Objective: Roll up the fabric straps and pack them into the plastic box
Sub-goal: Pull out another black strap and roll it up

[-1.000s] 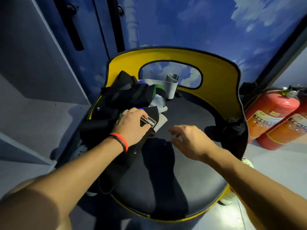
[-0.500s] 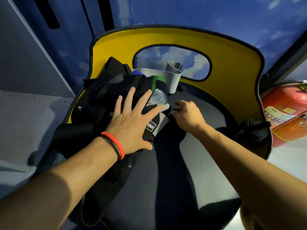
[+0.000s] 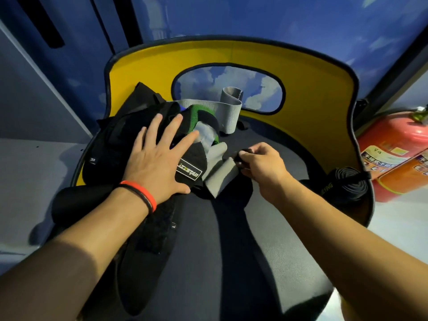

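Note:
A heap of black fabric straps [image 3: 115, 144] lies on the left of a dark chair seat [image 3: 231, 251]. My left hand [image 3: 157, 158] presses flat on the heap, fingers spread, beside a labelled black strap [image 3: 191, 170]. My right hand [image 3: 259, 165] pinches the dark end of a strap [image 3: 239, 156] next to a grey strap end [image 3: 220, 177]. A long grey strap [image 3: 227, 112] curls up at the back. A green-edged strap [image 3: 199, 117] lies in the heap. A rolled black strap [image 3: 347, 184] rests at the seat's right edge. No plastic box is in view.
The chair has a yellow backrest [image 3: 312, 84] with an oval opening. Two red fire extinguishers [image 3: 393, 154] stand on the floor to the right. A grey shelf surface [image 3: 34, 172] lies to the left. Blue sky-patterned walls stand behind.
My left hand went from gripping the heap to lying flat on it. My right hand reached across the seat to the heap and closed on a dark strap end.

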Tool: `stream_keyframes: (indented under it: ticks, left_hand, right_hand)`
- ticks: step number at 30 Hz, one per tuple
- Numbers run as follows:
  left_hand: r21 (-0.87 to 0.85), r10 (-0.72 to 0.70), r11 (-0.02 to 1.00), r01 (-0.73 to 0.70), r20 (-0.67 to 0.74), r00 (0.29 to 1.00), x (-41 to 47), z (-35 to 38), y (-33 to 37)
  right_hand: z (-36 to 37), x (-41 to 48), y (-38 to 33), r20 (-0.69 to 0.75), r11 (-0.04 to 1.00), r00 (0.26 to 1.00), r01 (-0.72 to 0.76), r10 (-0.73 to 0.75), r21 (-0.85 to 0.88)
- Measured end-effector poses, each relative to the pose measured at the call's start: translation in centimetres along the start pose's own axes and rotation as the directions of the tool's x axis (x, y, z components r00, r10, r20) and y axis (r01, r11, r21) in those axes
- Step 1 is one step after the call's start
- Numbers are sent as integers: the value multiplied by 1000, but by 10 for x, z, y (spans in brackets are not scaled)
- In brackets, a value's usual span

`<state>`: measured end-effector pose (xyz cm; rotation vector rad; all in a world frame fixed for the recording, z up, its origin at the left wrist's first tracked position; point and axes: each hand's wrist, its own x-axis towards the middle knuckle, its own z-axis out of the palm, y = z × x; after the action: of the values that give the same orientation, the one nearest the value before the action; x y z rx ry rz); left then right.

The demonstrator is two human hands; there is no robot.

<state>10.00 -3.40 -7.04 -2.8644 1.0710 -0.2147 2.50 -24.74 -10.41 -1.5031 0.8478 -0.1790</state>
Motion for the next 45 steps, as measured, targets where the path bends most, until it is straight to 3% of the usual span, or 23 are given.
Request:
stream_keyframes:
  ticks: [5,6,11,16,18,22,25,31,36,39,43,45]
  left_hand:
    - [10,-28,1000,28,-8,1000,5,-1,1]
    - [10,-29,1000,29,-9,1000,4,-1,1]
    - [2,-36,999,36,-25,999,4,-5,3]
    - [-35,-61,998,60,-12,998,0,-10,5]
    - [-39,-52,998,52,-4,999,0,-10,5]
    - [-68,-28,997,30,28,999,2,-8,5]
    - [-86,12,996,-7,60,998,0,-3,4]
    - [-137,78,988,-73,36,996,-7,1,2]
    - [-228,-2,974,4,11,1000,-5,-5,-5]
    - [-223,-5,975,8,14,1000,-2,-5,-3]
    - [-218,-26,976,25,-3,1000,-1,1,-1]
    - [-324,-45,946,16,-81,996,2,11,-6]
  right_hand:
    - [-45,-27,-4,46,902,994,-106,95,419]
    - [-53,-31,-2,48,910,993,-118,108,398]
    - [-75,-42,10,40,995,994,-99,100,-32]
    - [-59,-43,-5,376,972,924,16,75,-233]
    - [-40,-37,-11,325,968,946,93,-12,-233]
    - [-7,-5,-13,84,954,979,198,-184,-225]
    - [10,12,-16,65,961,975,222,-214,-165]
    - [38,24,-20,237,995,968,98,-88,-29]
    - [31,21,-19,377,991,922,45,-90,127]
    - [23,19,-20,467,991,874,112,-136,79]
    - [17,5,-16,454,976,867,216,-204,24]
    - [18,-5,-16,428,953,860,302,-279,15]
